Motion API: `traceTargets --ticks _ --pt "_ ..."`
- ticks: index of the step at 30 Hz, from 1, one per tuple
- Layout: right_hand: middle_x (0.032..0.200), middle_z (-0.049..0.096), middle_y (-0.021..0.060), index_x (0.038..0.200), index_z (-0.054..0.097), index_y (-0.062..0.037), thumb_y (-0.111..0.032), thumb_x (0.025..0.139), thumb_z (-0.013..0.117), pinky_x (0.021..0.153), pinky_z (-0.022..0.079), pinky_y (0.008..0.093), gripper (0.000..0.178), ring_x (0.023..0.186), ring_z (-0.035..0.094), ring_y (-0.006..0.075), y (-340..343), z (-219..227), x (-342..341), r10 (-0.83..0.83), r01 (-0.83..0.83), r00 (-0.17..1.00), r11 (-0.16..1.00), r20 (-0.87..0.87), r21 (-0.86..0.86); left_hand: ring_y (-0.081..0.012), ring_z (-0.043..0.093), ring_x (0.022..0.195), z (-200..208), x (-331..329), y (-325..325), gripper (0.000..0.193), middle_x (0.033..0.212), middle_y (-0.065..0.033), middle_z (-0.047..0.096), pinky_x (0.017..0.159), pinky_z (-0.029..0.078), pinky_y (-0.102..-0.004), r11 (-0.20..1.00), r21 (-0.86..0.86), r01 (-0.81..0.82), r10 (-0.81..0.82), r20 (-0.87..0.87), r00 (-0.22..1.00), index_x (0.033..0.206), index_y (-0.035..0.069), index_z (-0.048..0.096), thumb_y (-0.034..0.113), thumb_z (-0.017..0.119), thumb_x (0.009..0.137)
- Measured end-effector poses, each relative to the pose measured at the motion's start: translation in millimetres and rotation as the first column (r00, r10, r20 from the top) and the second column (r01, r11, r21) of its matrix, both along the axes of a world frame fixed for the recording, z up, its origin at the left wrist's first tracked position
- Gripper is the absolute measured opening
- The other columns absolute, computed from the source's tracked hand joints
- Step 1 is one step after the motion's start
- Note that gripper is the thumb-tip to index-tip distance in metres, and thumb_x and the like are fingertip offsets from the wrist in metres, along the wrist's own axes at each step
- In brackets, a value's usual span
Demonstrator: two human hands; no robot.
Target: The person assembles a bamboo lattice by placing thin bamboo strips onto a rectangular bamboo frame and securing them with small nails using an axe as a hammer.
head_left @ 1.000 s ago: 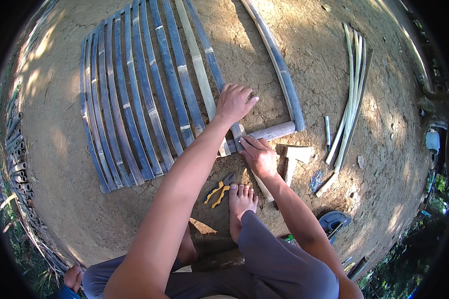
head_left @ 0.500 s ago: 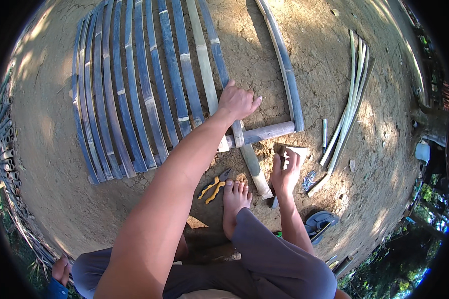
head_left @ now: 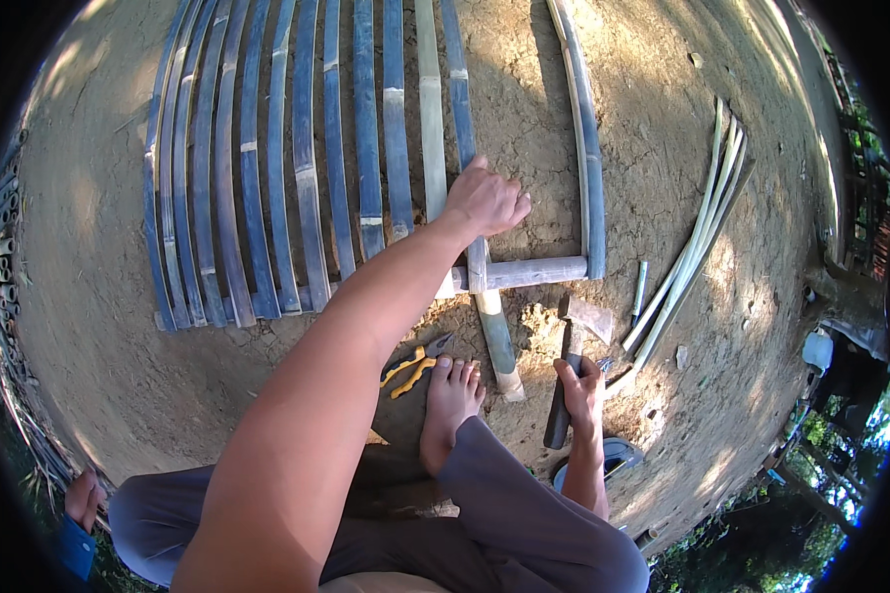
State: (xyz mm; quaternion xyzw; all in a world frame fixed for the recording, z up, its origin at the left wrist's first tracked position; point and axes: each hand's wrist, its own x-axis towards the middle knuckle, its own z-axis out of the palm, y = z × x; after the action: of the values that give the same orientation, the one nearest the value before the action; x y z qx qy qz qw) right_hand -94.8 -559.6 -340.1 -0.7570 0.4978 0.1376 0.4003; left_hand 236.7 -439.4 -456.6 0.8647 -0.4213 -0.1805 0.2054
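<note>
While the left hand [head_left: 489,200] lies on a bamboo slat [head_left: 457,94], fingers [head_left: 513,187] curled, grip unclear, right hand [head_left: 582,391], fingers clasping a hatchet [head_left: 572,342]

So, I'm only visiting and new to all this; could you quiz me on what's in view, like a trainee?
1. What do the right fingers hold?
2. True or false: the yellow-handled pliers lie to the right of the bare foot.
3. Which are the left fingers nearest? A, a bamboo slat; B, the bundle of pale strips; C, the pliers.

Key: 1. An axe. 2. False; they lie to its left. 3. A.
</note>
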Motion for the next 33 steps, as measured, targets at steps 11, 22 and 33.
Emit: traceTargets --ticks 11,22,33 --pt "0.091 0.072 0.0321 0.145 0.046 0.0006 -0.018 0.097 0.068 0.068 0.06 0.0531 0.056 0.082 0.073 0.0485 67 32 78 0.549 -0.513 0.828 0.824 0.112 -0.242 -0.0301 0.064 0.055 -1 0 -2 0.048 0.058 -0.0134 0.066 0.1 0.042 -0.0434 0.997 -0.08 0.011 -0.008 0.046 0.999 0.077 0.009 0.073 0.038 0.045 0.103" --pt "0.084 0.072 0.0306 0.151 0.038 0.0017 -0.013 0.099 0.065 0.059 0.058 0.0508 0.061 0.074 0.074 0.0471 74 24 76 0.583 -0.527 0.796 0.8 0.164 -0.286 -0.032 0.067 0.058 -4 -3 1 0.048 0.06 -0.0145 0.067 0.104 0.042 -0.0449 0.997 -0.071 0.018 -0.016 0.021 1.0 0.076 0.008 0.073 0.038 0.045 0.102" --pt "0.084 0.071 0.0309 0.145 0.042 0.0025 -0.014 0.098 0.065 0.06 0.059 0.052 0.055 0.073 0.073 0.0481 75 1 68 0.655 -0.612 0.754 0.73 0.054 -0.305 -0.0315 0.068 0.06 2 -1 0 0.048 0.062 -0.0135 0.068 0.104 0.043 -0.0443 0.998 -0.058 0.018 -0.018 -0.004 1.0 0.077 0.009 0.074 0.037 0.044 0.102"
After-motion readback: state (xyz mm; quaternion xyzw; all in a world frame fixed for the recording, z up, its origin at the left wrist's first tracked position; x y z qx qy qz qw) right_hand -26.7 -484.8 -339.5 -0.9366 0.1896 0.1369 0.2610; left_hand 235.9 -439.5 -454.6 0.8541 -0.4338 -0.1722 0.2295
